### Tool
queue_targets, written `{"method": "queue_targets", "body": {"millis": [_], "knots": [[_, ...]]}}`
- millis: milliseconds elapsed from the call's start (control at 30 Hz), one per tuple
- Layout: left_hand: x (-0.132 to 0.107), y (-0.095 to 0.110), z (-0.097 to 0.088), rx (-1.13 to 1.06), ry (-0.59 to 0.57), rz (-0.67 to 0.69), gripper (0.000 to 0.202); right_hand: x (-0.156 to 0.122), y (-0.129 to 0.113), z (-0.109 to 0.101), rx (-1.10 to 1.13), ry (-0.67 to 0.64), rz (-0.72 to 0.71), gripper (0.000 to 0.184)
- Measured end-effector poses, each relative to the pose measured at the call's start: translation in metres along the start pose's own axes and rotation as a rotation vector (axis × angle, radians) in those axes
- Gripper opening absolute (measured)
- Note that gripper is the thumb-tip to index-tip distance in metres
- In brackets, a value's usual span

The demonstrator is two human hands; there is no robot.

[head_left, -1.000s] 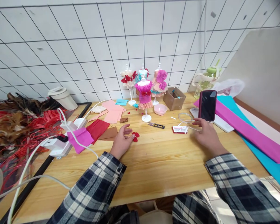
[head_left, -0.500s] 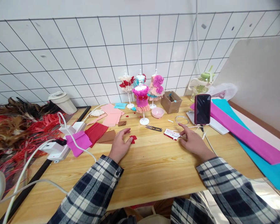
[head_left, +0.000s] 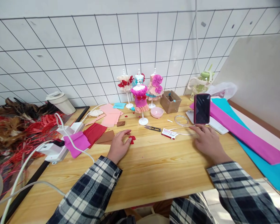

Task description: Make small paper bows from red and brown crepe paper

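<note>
Red paper-like petals form the small red piece (head_left: 132, 139) on the wooden table (head_left: 149, 174), left of centre, its left edge against the thumb of the left hand (head_left: 118, 146). That hand's thumb and forefinger stand apart; whether its hidden fingers grip the piece, I cannot tell. A brown sheet (head_left: 105, 137) reaches the same hand from the left, overlapped by a red sheet (head_left: 95, 134). Right of the piece, a broad stretch of wood runs to the right hand (head_left: 207, 141), and on toward the near edge, which both plaid sleeves cross. The right hand's fingers reach a white cord (head_left: 186, 134) just in front of the propped phone (head_left: 202, 109); their undersides are hidden, so its grip cannot be told. Between the hands, farther off, lie the snips (head_left: 152, 128) and a white card (head_left: 169, 133). Beyond them a dressed form (head_left: 140, 99), a pink bowl (head_left: 157, 113) and a box (head_left: 171, 102) crowd the far side. Long magenta (head_left: 242, 133) and turquoise sheets (head_left: 275, 174) line the right edge.
</note>
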State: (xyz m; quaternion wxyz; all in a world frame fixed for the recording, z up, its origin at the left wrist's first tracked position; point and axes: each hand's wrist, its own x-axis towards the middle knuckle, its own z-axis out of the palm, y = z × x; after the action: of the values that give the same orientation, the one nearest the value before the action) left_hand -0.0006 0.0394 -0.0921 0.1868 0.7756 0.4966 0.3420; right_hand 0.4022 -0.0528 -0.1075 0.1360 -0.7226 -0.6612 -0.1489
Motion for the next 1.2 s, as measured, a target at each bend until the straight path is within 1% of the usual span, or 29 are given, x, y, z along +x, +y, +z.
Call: {"method": "queue_targets", "body": {"millis": [100, 167, 300, 400, 467, 533, 600, 667, 733, 767, 833, 900, 933, 1000, 1067, 1133, 1200], "knots": [[-0.001, 0.002, 0.000, -0.003, -0.014, 0.019, 0.035, -0.001, 0.008, 0.000, -0.077, 0.010, 0.020, 0.031], [-0.002, 0.004, 0.000, -0.005, -0.024, 0.036, 0.035, -0.002, 0.010, -0.003, -0.115, 0.039, 0.012, 0.022], [-0.003, 0.006, -0.001, 0.008, -0.032, 0.069, 0.033, -0.005, 0.005, -0.016, -0.137, 0.096, -0.052, 0.016], [-0.004, 0.010, -0.001, 0.004, -0.044, 0.107, 0.032, -0.011, -0.001, -0.028, -0.119, 0.078, -0.100, 0.015], [-0.006, 0.016, -0.002, -0.018, -0.081, 0.152, 0.030, -0.017, -0.005, -0.036, -0.118, 0.077, -0.097, 0.015], [-0.009, 0.026, -0.002, -0.064, -0.138, 0.217, 0.027, -0.023, -0.009, -0.043, -0.111, 0.111, -0.083, 0.014], [-0.012, 0.041, 0.001, -0.139, -0.200, 0.291, 0.025, -0.030, -0.012, -0.047, -0.062, 0.138, -0.109, 0.013], [-0.015, 0.061, 0.009, -0.238, -0.298, 0.343, 0.025, -0.035, -0.018, -0.050, 0.043, 0.088, -0.207, 0.011], [-0.018, 0.084, 0.024, -0.349, -0.376, 0.371, 0.026, -0.037, -0.027, -0.049, 0.156, -0.015, -0.289, 0.011], [-0.019, 0.096, 0.034, -0.391, -0.420, 0.368, 0.024, -0.038, -0.033, -0.049, 0.204, -0.064, -0.297, 0.012], [-0.021, 0.115, 0.056, -0.407, -0.489, 0.327, 0.028, -0.037, -0.045, -0.047, 0.306, -0.138, -0.237, 0.013], [-0.024, 0.128, 0.075, -0.310, -0.459, 0.300, 0.031, -0.037, -0.058, -0.047, 0.450, -0.181, -0.129, 0.014], [-0.025, 0.131, 0.081, -0.260, -0.448, 0.310, 0.032, -0.036, -0.062, -0.046, 0.529, -0.205, -0.090, 0.018], [-0.027, 0.133, 0.089, -0.197, -0.442, 0.289, 0.041, -0.037, -0.069, -0.046, 0.655, -0.250, -0.067, 0.030], [-0.029, 0.131, 0.091, -0.204, -0.445, 0.220, 0.044, -0.037, -0.073, -0.045, 0.700, -0.265, -0.106, 0.039], [-0.029, 0.127, 0.091, -0.276, -0.439, 0.134, 0.039, -0.037, -0.076, -0.043, 0.675, -0.243, -0.163, 0.044], [-0.028, 0.125, 0.092, -0.415, -0.434, 0.041, 0.036, -0.036, -0.082, -0.041, 0.616, -0.212, -0.212, 0.045]]}}
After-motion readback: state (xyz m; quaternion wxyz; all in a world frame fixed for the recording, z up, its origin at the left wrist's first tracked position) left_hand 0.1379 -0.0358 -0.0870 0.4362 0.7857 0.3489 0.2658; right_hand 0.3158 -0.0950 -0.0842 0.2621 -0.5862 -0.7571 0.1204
